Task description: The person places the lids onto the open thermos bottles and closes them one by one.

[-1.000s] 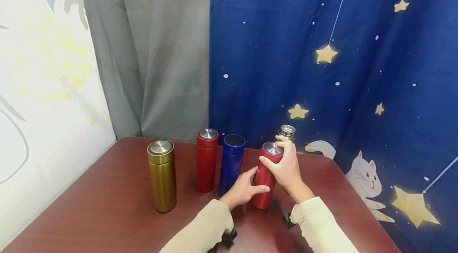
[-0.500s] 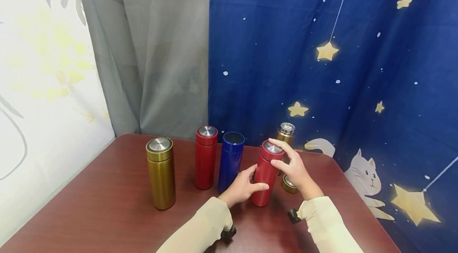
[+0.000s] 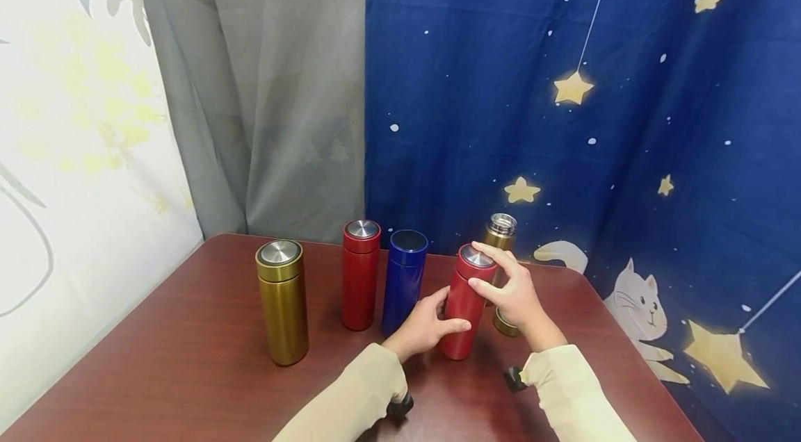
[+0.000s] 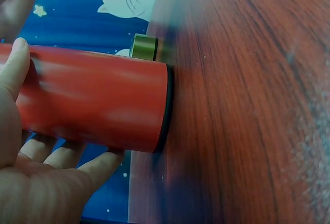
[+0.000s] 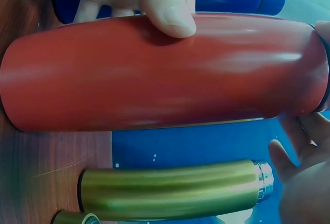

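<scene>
Plainly, the nearer red flask [image 3: 464,304] sits low and right of centre in the frame, the left hand [image 3: 424,329] wrapped round its lower part, the right hand [image 3: 516,293] gripping its lid [image 3: 466,269]. It looks stiff and sturdy, likely moderately heavy; smooth sides could slip, so holding mid-height and at the lid's edge seems soundest.

Head view: I lose fingertips of left hand [image 3: 425,327] behind gripped red bottle [image 3: 459,320]; right hand [image 3: 514,296] and red bottle hide much of uncapped gold bottle [image 3: 498,240]; gold lid [image 3: 505,328] partly covered; left-wrist view cuts off red bottle's top; right-wrist view crops right hand.
</scene>
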Motion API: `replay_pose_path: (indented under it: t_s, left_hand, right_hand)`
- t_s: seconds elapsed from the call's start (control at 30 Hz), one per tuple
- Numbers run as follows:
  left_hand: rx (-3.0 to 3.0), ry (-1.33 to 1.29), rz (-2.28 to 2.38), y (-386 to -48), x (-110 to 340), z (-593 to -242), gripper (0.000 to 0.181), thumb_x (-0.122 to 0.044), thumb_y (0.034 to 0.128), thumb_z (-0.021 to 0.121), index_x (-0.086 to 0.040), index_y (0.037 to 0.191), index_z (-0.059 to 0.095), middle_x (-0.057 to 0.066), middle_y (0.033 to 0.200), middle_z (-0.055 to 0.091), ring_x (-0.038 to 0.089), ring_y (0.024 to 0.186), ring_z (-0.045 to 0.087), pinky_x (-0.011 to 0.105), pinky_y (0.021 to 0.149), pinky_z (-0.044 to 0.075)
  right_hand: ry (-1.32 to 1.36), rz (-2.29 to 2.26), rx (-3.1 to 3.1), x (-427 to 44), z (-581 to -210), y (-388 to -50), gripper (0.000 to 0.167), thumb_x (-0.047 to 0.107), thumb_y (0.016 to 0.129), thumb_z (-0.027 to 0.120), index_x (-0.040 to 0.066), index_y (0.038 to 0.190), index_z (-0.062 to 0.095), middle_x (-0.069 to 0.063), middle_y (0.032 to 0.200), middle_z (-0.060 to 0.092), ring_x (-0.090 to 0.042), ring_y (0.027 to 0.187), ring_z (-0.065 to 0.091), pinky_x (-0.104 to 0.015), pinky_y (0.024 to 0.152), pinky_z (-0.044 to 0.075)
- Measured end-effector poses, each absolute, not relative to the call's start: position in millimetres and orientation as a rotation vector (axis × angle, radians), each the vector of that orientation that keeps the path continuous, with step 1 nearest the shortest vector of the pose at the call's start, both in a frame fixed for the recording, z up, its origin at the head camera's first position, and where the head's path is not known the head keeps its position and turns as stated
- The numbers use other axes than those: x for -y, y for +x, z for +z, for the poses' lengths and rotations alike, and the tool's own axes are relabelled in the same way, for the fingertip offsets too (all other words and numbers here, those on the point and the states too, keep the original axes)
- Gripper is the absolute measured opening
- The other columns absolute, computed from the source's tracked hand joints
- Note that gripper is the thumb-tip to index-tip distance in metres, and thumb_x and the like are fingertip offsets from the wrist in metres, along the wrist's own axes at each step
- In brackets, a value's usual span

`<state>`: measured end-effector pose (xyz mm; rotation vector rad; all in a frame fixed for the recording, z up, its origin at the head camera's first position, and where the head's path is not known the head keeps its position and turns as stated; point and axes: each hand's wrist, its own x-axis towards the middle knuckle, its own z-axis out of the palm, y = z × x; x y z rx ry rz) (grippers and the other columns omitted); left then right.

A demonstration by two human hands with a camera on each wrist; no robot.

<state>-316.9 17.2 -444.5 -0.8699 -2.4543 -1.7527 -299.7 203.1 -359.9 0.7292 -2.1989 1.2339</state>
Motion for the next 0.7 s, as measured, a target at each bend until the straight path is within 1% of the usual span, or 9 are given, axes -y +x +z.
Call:
replay_pose_path:
  t_s: [0.03, 0.2, 0.3, 0.5, 0.6, 0.7]
  left_hand:
    - [2.453, -0.872, -1.748, -317, -17, -444, 0.068, -0.036, 0.0860, 0.075, -0.012, 0.143, 0.046, 0.002, 0.122, 0.065, 0.016, 0.107, 0.064, 0.032, 0.088, 0.053]
    - [2.444, -0.880, -1.734, -318, -17, -445, 0.068, -0.035, 0.0861, 0.075, -0.012, 0.143, 0.046, 0.002, 0.122, 0.065, 0.015, 0.106, 0.064, 0.031, 0.087, 0.053]
    - [2.449, -0.881, -1.735, -317, -18, -445, 0.068, -0.035, 0.0863, 0.074, -0.012, 0.143, 0.046, 0.002, 0.122, 0.065, 0.014, 0.105, 0.064, 0.030, 0.087, 0.053]
    - [2.445, -0.878, -1.735, -317, -18, -445, 0.066, -0.035, 0.0864, 0.074, -0.013, 0.142, 0.047, 0.001, 0.121, 0.065, 0.013, 0.104, 0.065, 0.030, 0.086, 0.053]
    - [2.449, -0.875, -1.726, -317, -18, -445, 0.066, -0.035, 0.0864, 0.074, -0.012, 0.142, 0.047, 0.001, 0.120, 0.066, 0.013, 0.103, 0.065, 0.030, 0.086, 0.053]
    - [2.455, -0.866, -1.718, -316, -18, -445, 0.068, -0.036, 0.0864, 0.074, -0.012, 0.143, 0.046, 0.002, 0.121, 0.065, 0.013, 0.103, 0.065, 0.029, 0.085, 0.054]
  right_hand:
    - [0.722, 1.212, 2.188, -204, -364, -303, 0.058, 0.012, 0.078, 0.079, 0.019, 0.133, 0.061, -0.005, 0.115, 0.062, -0.017, 0.104, 0.053, -0.049, 0.081, 0.052]
    - [0.646, 1.088, 2.159, -199, -364, -301, 0.059, 0.016, 0.074, 0.084, 0.020, 0.129, 0.064, -0.005, 0.112, 0.062, -0.014, 0.101, 0.052, -0.044, 0.076, 0.053]
    - [0.610, 1.038, 2.141, -197, -366, -300, 0.059, 0.017, 0.072, 0.086, 0.019, 0.127, 0.064, -0.005, 0.113, 0.064, -0.014, 0.100, 0.050, -0.044, 0.075, 0.053]
    - [0.545, 0.964, 2.110, -191, -367, -301, 0.059, 0.022, 0.070, 0.087, 0.017, 0.124, 0.065, -0.006, 0.113, 0.064, -0.018, 0.100, 0.049, -0.047, 0.076, 0.051]
    - [0.502, 0.912, 2.087, -187, -368, -301, 0.059, 0.027, 0.069, 0.088, 0.015, 0.121, 0.064, -0.008, 0.109, 0.063, -0.020, 0.098, 0.048, -0.045, 0.074, 0.049]
    - [0.475, 0.831, 2.044, -182, -370, -303, 0.061, 0.031, 0.067, 0.089, 0.010, 0.118, 0.063, -0.010, 0.104, 0.062, -0.023, 0.095, 0.047, -0.043, 0.075, 0.044]
